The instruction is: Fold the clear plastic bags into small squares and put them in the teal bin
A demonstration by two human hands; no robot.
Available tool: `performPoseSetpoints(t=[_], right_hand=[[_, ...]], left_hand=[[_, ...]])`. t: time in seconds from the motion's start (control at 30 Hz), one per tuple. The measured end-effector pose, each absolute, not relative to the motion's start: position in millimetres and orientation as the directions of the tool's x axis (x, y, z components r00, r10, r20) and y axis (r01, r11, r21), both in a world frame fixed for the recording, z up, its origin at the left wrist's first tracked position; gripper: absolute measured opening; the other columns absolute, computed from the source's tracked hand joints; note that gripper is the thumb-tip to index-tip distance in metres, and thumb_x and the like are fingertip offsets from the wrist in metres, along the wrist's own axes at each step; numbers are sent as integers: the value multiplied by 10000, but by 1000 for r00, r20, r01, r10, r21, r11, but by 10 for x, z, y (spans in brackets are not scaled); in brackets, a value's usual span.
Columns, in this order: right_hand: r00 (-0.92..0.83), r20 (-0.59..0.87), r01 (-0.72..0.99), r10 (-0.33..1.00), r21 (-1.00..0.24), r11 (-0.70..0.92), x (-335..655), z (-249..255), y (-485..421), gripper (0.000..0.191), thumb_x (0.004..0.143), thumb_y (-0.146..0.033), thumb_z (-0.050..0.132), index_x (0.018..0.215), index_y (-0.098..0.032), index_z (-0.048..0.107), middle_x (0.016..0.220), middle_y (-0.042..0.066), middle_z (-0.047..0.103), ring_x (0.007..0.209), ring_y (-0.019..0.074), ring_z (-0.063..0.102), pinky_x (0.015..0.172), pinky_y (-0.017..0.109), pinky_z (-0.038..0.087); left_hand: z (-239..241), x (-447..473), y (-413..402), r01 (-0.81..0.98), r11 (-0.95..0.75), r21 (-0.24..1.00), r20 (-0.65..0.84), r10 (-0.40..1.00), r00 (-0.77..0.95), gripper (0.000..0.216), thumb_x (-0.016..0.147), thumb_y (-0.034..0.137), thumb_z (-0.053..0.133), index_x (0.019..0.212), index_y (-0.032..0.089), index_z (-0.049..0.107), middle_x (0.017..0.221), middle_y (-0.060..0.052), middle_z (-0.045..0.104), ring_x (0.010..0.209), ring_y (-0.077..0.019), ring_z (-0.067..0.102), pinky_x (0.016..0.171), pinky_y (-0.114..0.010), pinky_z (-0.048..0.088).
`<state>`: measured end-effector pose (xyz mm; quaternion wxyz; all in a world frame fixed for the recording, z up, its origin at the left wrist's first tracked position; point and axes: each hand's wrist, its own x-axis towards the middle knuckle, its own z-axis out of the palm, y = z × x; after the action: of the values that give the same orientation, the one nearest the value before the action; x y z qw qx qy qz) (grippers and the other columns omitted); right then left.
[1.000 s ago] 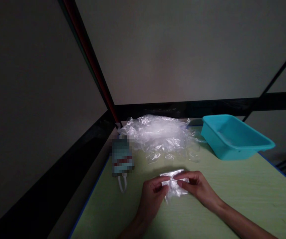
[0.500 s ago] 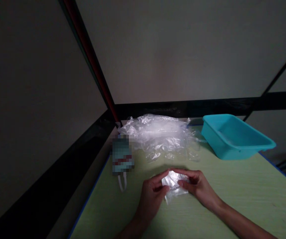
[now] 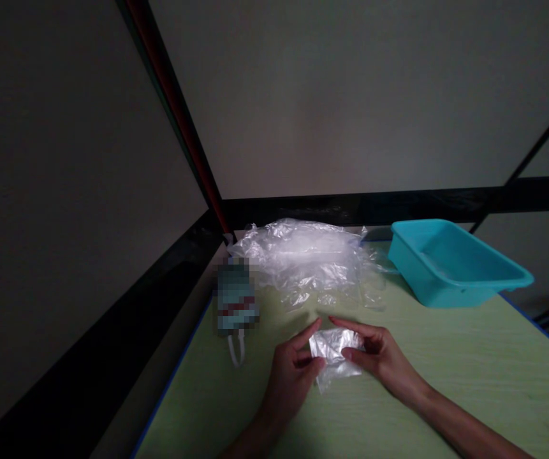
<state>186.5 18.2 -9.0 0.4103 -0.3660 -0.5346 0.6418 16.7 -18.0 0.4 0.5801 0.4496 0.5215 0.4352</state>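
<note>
A small folded piece of clear plastic film (image 3: 333,352) lies between my two hands on the pale green table (image 3: 446,370). My left hand (image 3: 294,370) pinches its left edge with thumb and fingers, the index finger stretched over the top. My right hand (image 3: 380,358) grips the right side, fingers curled round it. Part of the film hangs below my fingers onto the table.
A heap of crumpled clear plastic (image 3: 308,258) lies at the back of the table. A turquoise plastic tub (image 3: 453,263) stands at the back right. A blurred small object with a white loop (image 3: 234,305) sits near the left edge. Black frame rails run behind.
The film has been folded smaller between my fingers. Both index fingers have lifted and stretched over its top. The hands have stayed in the same place.
</note>
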Motion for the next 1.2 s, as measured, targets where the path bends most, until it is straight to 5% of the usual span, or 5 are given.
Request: performPoseSetpoints(t=[0.13,0.27,0.63,0.97,1.2], right_hand=[[-386,-62,-225,920,-961,-160,1862,-104,193,561,599,-217,759,1127,-291,586,929,-8,684,709,136,600,610,236,453],[-381,-119,-240,917,-945,-223,1869,-110,200,579,591,-223,765,1135,-239,567,663,-43,661,550,106,560,524,215,416],[-298,-158,-271,941,-932,-242,1872,-76,210,324,524,-261,800,805,-155,679,651,24,688,551,139,594,550,248,441],[144,148,-57,978,-986,158,2109,64,290,310,669,-280,710,960,-198,643,754,17,712,643,165,639,600,262,501],[-583,715,360,386,-198,912,2046,35,81,260,883,-169,444,1089,-139,601,925,72,701,883,197,629,718,291,535]], left_hand=[[28,177,-164,-46,188,981,-184,980,72,698,617,190,627,1284,137,432,829,-63,660,450,-58,437,435,-173,287],[19,182,-151,-69,119,990,-118,993,27,825,596,129,619,1349,232,298,1338,-153,390,505,-28,485,448,-161,319],[17,213,-156,-144,166,976,-159,986,57,924,594,94,594,1382,202,125,1352,-168,354,684,-121,599,562,-208,413],[-51,187,-169,-518,436,736,-255,887,384,608,592,168,711,1165,142,510,1337,-166,382,1181,-303,420,966,-375,291],[-123,234,-183,-621,636,458,-192,753,630,357,724,308,642,1028,127,592,1159,-112,538,1114,-249,478,966,-360,326]])
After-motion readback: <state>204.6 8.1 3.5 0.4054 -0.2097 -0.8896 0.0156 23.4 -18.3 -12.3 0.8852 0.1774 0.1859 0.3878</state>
